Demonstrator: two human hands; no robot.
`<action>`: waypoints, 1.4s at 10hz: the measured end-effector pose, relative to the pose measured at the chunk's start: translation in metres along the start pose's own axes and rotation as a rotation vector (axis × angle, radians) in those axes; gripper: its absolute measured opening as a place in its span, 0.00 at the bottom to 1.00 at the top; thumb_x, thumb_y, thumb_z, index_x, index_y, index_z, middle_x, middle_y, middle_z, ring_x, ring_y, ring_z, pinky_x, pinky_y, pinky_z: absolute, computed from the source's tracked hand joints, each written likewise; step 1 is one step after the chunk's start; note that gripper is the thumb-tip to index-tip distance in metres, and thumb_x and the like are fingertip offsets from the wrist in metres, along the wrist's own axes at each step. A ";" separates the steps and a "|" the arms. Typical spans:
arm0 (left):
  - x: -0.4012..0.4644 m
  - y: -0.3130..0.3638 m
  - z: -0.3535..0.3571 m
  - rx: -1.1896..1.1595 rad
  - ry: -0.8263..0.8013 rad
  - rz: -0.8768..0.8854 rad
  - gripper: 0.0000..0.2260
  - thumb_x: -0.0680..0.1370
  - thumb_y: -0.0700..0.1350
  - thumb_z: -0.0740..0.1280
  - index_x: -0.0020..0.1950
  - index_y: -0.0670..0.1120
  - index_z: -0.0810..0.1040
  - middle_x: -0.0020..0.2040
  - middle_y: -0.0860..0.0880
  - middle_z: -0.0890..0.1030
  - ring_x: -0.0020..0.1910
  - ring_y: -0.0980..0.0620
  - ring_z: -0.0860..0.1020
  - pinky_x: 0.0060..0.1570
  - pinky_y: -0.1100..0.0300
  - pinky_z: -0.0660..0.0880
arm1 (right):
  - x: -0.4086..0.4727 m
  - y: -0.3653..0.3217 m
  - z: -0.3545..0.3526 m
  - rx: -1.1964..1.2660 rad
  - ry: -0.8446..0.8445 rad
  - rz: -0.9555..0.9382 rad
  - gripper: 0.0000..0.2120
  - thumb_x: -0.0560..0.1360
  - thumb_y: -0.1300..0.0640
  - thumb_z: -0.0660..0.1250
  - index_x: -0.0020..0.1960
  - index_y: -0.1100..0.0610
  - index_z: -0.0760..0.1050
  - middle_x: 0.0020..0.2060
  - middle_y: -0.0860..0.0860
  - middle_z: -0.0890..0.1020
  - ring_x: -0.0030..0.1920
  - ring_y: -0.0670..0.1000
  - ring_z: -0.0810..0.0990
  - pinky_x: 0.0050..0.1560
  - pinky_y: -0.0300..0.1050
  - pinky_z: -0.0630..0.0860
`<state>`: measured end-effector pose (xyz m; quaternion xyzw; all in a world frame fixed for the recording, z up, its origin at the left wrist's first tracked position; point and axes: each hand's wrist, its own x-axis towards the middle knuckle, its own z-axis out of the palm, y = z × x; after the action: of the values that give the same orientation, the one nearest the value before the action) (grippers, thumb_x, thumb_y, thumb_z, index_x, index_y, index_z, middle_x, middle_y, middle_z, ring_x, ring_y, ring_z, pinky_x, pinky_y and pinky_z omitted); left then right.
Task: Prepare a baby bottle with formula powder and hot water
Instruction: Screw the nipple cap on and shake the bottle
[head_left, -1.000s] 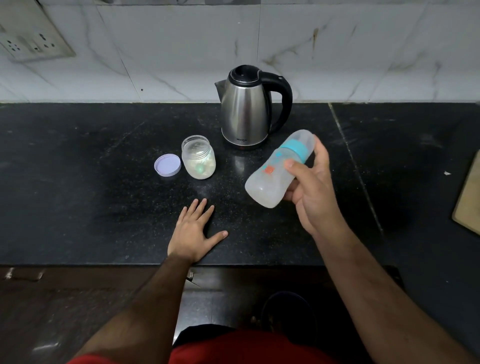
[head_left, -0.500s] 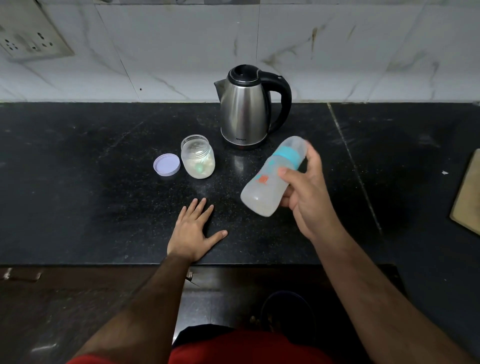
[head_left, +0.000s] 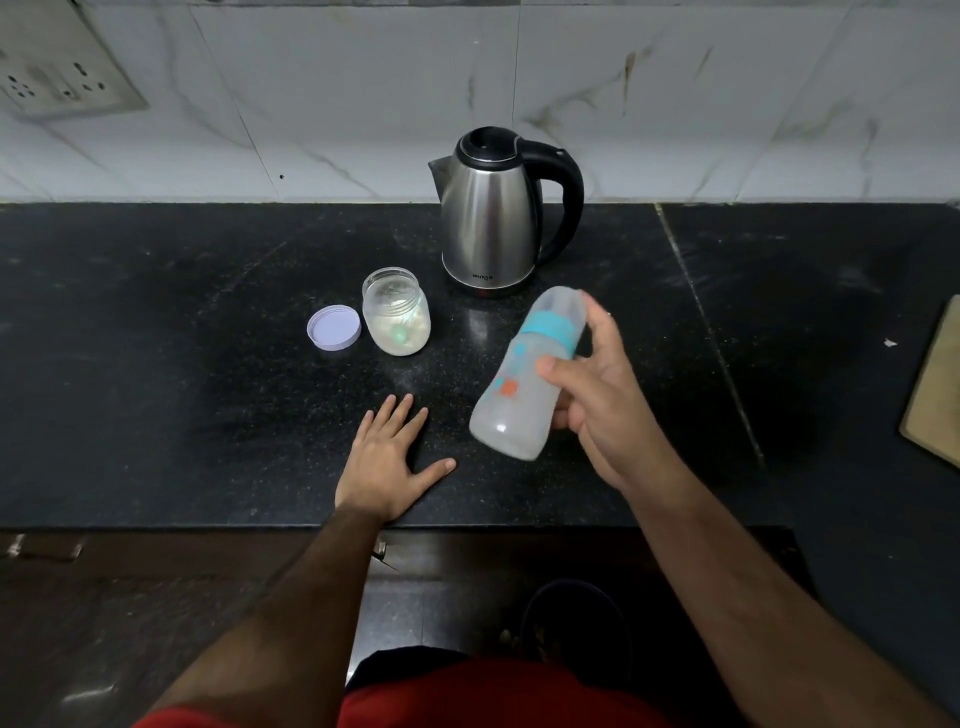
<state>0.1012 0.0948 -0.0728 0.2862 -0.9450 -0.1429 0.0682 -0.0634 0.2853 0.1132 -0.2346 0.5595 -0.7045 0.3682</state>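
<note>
My right hand (head_left: 602, 400) grips a cloudy baby bottle (head_left: 522, 384) with a teal collar and capped top, tilted above the black counter (head_left: 182, 389), its top pointing away to the right. My left hand (head_left: 387, 462) lies flat on the counter near its front edge, fingers spread, holding nothing. An open glass jar (head_left: 397, 312) with pale powder and a green scoop inside stands behind my left hand. Its lilac lid (head_left: 334, 329) lies just left of the jar. A steel kettle (head_left: 491, 218) with a black handle stands at the back, lid shut.
A wooden board (head_left: 937, 384) lies at the right edge of the counter. A socket plate (head_left: 57, 67) is on the tiled wall at the upper left. The counter's front edge runs just behind my left wrist.
My right hand has moved the bottle down and slightly nearer to me, still tilted. My left hand has stayed flat in place.
</note>
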 end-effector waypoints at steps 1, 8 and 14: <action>0.001 0.001 0.000 -0.001 -0.007 -0.001 0.42 0.72 0.76 0.54 0.78 0.52 0.64 0.81 0.51 0.58 0.81 0.53 0.49 0.79 0.51 0.45 | -0.001 -0.002 0.000 -0.058 -0.087 0.010 0.36 0.72 0.58 0.69 0.73 0.39 0.59 0.48 0.45 0.85 0.49 0.50 0.85 0.43 0.48 0.82; -0.001 0.001 -0.001 -0.020 0.002 0.003 0.41 0.72 0.76 0.54 0.78 0.52 0.64 0.81 0.51 0.58 0.81 0.53 0.49 0.79 0.51 0.45 | 0.008 -0.008 -0.001 0.064 0.158 -0.116 0.39 0.72 0.57 0.68 0.78 0.47 0.53 0.45 0.40 0.85 0.49 0.50 0.85 0.44 0.51 0.82; 0.000 0.000 0.001 -0.011 0.005 0.004 0.41 0.72 0.76 0.54 0.78 0.52 0.64 0.81 0.51 0.58 0.81 0.53 0.50 0.79 0.51 0.45 | -0.002 0.000 0.002 -0.036 -0.009 -0.043 0.38 0.71 0.60 0.69 0.75 0.43 0.56 0.52 0.49 0.84 0.51 0.50 0.84 0.43 0.46 0.82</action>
<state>0.1013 0.0948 -0.0739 0.2841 -0.9447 -0.1473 0.0724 -0.0605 0.2852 0.1141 -0.2563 0.5654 -0.7010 0.3512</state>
